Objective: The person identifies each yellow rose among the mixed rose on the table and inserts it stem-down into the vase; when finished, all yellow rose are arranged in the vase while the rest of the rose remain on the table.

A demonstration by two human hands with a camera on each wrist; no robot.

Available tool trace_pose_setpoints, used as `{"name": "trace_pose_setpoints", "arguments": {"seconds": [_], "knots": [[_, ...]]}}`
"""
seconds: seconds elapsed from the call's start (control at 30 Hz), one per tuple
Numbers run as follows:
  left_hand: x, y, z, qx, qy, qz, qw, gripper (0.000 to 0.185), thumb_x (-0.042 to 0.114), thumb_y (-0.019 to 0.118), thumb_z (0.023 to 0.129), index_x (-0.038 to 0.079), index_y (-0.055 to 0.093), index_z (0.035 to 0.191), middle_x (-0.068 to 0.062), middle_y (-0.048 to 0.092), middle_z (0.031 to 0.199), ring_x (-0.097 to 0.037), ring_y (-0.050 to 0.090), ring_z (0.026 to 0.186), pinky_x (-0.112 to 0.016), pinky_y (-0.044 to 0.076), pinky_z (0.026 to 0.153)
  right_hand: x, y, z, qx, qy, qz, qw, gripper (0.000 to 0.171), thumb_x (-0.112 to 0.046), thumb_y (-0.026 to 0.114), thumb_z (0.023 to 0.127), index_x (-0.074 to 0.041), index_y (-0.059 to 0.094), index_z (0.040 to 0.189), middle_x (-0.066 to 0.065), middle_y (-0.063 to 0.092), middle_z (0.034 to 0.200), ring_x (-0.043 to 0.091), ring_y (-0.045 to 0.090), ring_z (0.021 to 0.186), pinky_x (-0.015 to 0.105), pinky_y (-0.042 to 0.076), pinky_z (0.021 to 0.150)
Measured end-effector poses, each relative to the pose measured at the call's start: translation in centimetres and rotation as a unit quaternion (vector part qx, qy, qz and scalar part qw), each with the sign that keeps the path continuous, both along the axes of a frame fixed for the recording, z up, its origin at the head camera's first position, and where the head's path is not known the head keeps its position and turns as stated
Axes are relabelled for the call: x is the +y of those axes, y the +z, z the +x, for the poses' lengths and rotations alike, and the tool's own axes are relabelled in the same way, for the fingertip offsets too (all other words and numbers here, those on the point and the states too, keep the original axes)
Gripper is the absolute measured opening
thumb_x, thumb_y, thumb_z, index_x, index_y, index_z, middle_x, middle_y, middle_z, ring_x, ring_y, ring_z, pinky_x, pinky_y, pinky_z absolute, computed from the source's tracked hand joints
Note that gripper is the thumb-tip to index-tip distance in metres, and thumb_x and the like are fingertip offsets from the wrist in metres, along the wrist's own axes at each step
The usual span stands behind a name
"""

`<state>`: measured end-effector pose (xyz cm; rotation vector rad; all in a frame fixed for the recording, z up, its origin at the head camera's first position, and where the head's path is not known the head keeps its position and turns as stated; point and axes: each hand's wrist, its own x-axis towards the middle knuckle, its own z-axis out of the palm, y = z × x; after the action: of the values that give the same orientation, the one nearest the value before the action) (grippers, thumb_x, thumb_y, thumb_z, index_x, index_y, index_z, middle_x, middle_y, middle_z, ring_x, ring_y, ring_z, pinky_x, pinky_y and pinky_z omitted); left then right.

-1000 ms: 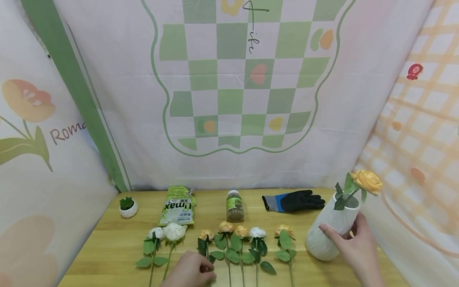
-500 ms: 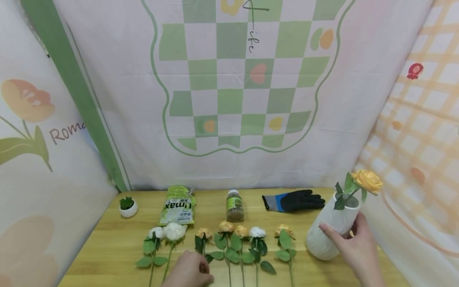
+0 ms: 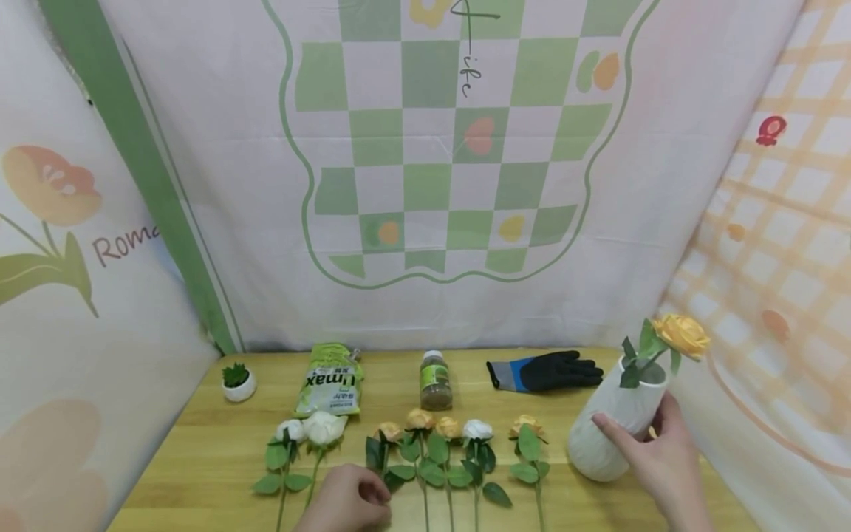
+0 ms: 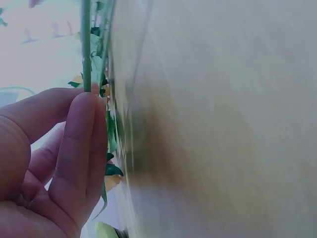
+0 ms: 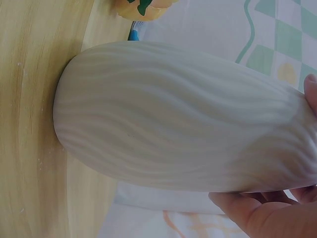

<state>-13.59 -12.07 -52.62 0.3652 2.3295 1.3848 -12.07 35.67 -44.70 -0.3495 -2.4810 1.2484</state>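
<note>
My left hand (image 3: 372, 496) sits at the table's front edge and pinches the green stem of an orange rose (image 3: 388, 432) that lies in a row of flowers. In the left wrist view the stem (image 4: 86, 44) runs between the fingertips of my left hand (image 4: 89, 96). My right hand (image 3: 654, 451) grips a white ribbed vase (image 3: 612, 425) at the right of the table, tilted to the right. An orange rose (image 3: 681, 334) stands in its mouth. Up close, the vase (image 5: 188, 119) fills the right wrist view, with my right hand (image 5: 307, 148) curled round it.
More roses lie in the row: white ones (image 3: 312, 428), an orange pair (image 3: 432, 423), a white one (image 3: 477, 430), an orange one (image 3: 525, 426). Behind them stand a small potted plant (image 3: 237, 383), a green bag (image 3: 329, 380), a bottle (image 3: 435, 380) and a black glove (image 3: 545, 372). Fabric walls close three sides.
The orange rose in my left hand has shifted a little, first left and then back right, and that hand has dropped slightly. The right hand and vase have stayed put.
</note>
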Motion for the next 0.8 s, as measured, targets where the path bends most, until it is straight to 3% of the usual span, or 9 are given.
{"name": "trace_pose_setpoints", "arguments": {"seconds": [0.07,0.13,0.3,0.43,0.67,0.73,0.8], "knots": [[-0.1,0.1,-0.1,-0.003,0.002,0.004,1.0000,0.010,0.008,0.088,0.086,0.010,0.084,0.095,0.001,0.075,0.082,-0.019,0.070,0.076,-0.036,0.059,0.068,0.1,-0.1,0.0,0.004,-0.001,0.000,1.000,0.105,-0.047,0.087,0.092,-0.005,0.026,0.168,0.030,0.045,0.158,0.046,0.047,0.142,0.016,0.050,0.098],[-0.1,0.1,-0.3,0.003,-0.001,0.002,1.0000,0.012,0.009,0.088,0.087,0.011,0.085,0.098,0.001,0.077,0.086,-0.019,0.071,0.079,-0.038,0.061,0.071,0.1,-0.2,0.0,0.008,0.000,0.000,1.000,0.104,-0.046,0.087,0.092,-0.006,0.027,0.167,0.029,0.046,0.157,0.046,0.047,0.141,0.003,0.042,0.086],[-0.1,0.2,-0.4,0.018,-0.010,-0.011,0.9997,0.022,0.008,0.088,0.085,0.011,0.085,0.107,0.002,0.080,0.097,-0.019,0.072,0.088,-0.044,0.063,0.079,0.1,-0.2,0.1,0.013,0.003,-0.001,1.000,0.104,-0.046,0.087,0.092,-0.005,0.028,0.167,0.029,0.046,0.157,0.046,0.047,0.141,0.001,0.039,0.084],[0.1,0.4,-0.3,0.010,-0.003,-0.012,0.9999,0.030,0.005,0.087,0.085,0.009,0.084,0.114,0.001,0.079,0.102,-0.021,0.071,0.093,-0.048,0.062,0.082,0.0,-0.2,0.2,0.015,0.002,0.000,1.000,0.104,-0.045,0.088,0.092,-0.005,0.029,0.167,0.029,0.047,0.157,0.046,0.048,0.141,-0.001,0.037,0.079],[0.2,1.7,0.1,-0.001,0.027,0.022,0.9994,0.040,0.005,0.088,0.085,0.007,0.080,0.124,-0.009,0.078,0.117,-0.023,0.074,0.086,-0.042,0.064,0.073,0.1,-0.1,0.2,0.012,0.003,0.000,1.000,0.105,-0.046,0.088,0.092,-0.005,0.027,0.167,0.030,0.046,0.158,0.046,0.047,0.141,0.000,0.037,0.080],[0.3,2.1,0.2,0.016,0.027,0.023,0.9992,0.041,0.008,0.088,0.086,0.007,0.080,0.127,-0.010,0.077,0.121,-0.022,0.073,0.081,-0.038,0.063,0.067,0.0,-0.1,0.2,0.012,0.003,0.001,1.000,0.105,-0.046,0.087,0.092,-0.004,0.026,0.168,0.031,0.045,0.158,0.047,0.047,0.141,0.012,0.049,0.096],[0.4,2.6,0.3,0.034,0.026,0.024,0.9988,0.042,0.009,0.088,0.087,0.007,0.079,0.129,-0.011,0.077,0.122,-0.021,0.073,0.077,-0.035,0.061,0.063,0.0,0.0,0.1,0.011,0.000,0.004,1.000,0.105,-0.046,0.087,0.092,-0.004,0.027,0.167,0.031,0.045,0.158,0.047,0.047,0.141,0.034,0.053,0.108]]}}
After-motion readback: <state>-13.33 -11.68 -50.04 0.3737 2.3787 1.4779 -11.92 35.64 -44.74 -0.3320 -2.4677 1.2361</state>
